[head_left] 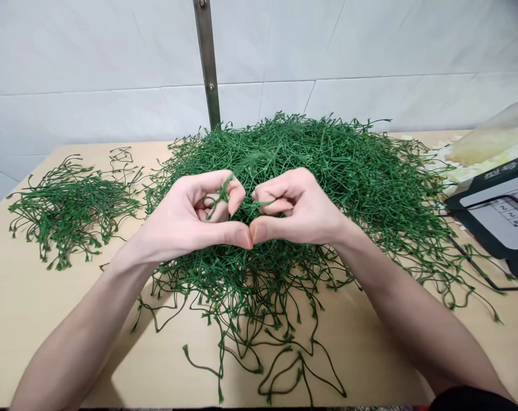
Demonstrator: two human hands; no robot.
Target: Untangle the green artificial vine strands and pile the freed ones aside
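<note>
My left hand (199, 214) and my right hand (299, 208) are raised above a large heap of thin green strands (319, 154) with small forked tips. The tips of both thumbs touch each other, and the other fingers are curled in. One green strand (222, 197) lies across the curled fingers of my left hand and is gripped there. Between the fingers of my right hand a short bit of green strand shows, also gripped. Whether both hands hold the same strand is hidden by the fingers.
A smaller bundle of green strands (75, 205) lies at the left of the wooden table (23, 308). On the right stands a dark box with a white label (498, 200), near white petals and a black cord (477, 265). A metal post (207, 63) rises against the tiled wall (92, 51).
</note>
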